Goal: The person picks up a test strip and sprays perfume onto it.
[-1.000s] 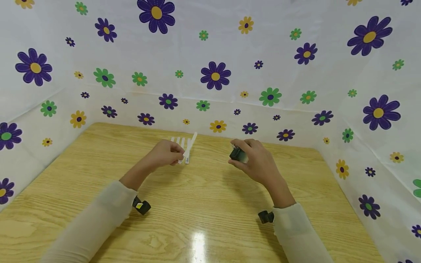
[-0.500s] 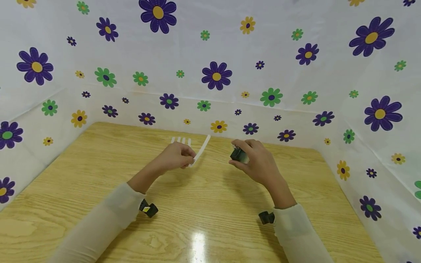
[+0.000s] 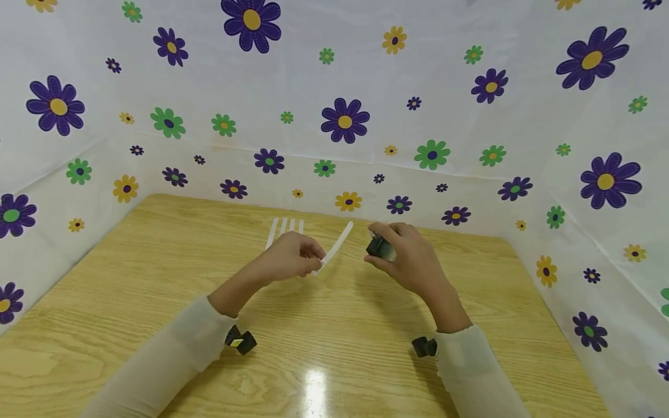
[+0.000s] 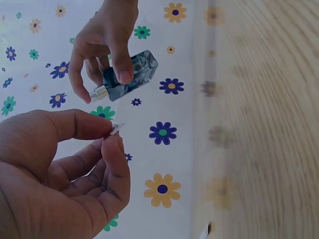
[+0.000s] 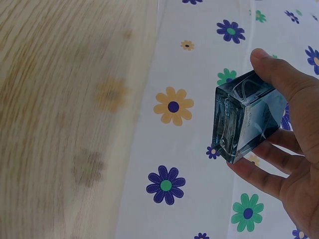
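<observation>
My left hand (image 3: 295, 255) pinches one end of a white paper strip (image 3: 338, 242) between thumb and index finger. The strip slants away to the right, its far end near the right hand. In the left wrist view only a small printed end of the strip (image 4: 117, 128) shows at the fingertips. My right hand (image 3: 413, 255) grips a blue-tinted glass perfume bottle (image 5: 246, 117) above the table. In the left wrist view the bottle is tilted, its silver spray top (image 4: 98, 93) pointing down-left with a fingertip on it.
Several more white paper strips (image 3: 271, 233) lie side by side at the back of the wooden table (image 3: 313, 325), partly behind the left hand. A flower-patterned white cloth (image 3: 292, 75) walls the table at the back and both sides. Small black cameras hang at both wrists.
My left hand has moved right and slightly toward me, carrying the strip away from the others toward the bottle. The right hand holds the bottle almost still.
</observation>
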Demonstrator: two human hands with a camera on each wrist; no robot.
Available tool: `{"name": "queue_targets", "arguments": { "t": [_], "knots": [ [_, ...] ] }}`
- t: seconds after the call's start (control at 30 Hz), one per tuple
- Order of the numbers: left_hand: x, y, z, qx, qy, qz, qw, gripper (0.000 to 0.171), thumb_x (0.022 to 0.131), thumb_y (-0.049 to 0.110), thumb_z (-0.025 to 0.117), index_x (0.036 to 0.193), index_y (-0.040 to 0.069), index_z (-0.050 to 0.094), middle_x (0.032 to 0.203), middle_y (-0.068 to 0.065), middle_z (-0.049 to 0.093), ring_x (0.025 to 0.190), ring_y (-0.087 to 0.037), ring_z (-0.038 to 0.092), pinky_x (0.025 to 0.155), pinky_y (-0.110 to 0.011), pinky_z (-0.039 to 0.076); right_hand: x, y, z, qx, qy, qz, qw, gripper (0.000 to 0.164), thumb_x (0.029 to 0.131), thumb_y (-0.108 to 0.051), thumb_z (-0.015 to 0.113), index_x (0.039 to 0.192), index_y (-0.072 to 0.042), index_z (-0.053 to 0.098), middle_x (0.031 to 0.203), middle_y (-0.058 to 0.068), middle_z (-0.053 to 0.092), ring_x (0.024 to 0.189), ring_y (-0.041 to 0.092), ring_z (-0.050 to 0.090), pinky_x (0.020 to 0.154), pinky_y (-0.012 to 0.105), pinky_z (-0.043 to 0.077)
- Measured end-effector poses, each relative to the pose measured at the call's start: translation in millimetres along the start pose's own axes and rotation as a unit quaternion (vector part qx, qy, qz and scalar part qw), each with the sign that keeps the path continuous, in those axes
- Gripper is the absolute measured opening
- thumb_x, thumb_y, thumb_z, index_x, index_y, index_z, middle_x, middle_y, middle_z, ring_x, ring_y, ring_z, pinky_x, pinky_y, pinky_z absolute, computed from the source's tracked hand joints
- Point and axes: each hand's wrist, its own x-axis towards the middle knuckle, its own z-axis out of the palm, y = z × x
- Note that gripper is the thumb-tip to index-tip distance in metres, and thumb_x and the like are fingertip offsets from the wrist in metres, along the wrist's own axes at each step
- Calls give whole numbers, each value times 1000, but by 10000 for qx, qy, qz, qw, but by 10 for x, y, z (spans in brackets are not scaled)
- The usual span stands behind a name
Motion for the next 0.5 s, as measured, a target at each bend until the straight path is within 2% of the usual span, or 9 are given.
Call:
{"name": "queue_targets", "arguments": {
  "t": [0.1,0.23,0.37,0.5],
  "knots": [
    [-42,47,19,-12,-64,48,10000,15,94,9,68,106,3,73,88,-6,70,82,-38,67,76,-53,58,-5,-12,11,-1,-27,26,10000,63,82,-37,88,135,-18,62,116,16,68,106,34,65,77,50,59],
    [-67,99,52,33,-119,120,9999,14,94,9,68,106,5,73,88,-4,72,84,-41,67,75,-53,58,-7,-13,13,-10,-3,21,10000,63,81,-37,88,136,-19,62,115,17,68,104,34,66,75,49,59],
    [-101,151,66,128,-130,217,9996,13,95,9,68,106,5,73,88,-3,72,82,-40,68,70,-43,59,-1,-19,19,-7,12,-3,10000,63,81,-36,88,135,-18,63,114,17,68,103,34,65,74,49,59],
    [-132,196,67,252,-130,318,9991,12,95,9,68,105,5,73,87,-3,71,76,-31,67,65,-34,57,5,-28,29,-10,11,-18,10000,63,81,-36,89,135,-17,63,113,17,68,101,34,65,74,49,58]
  ]
}}
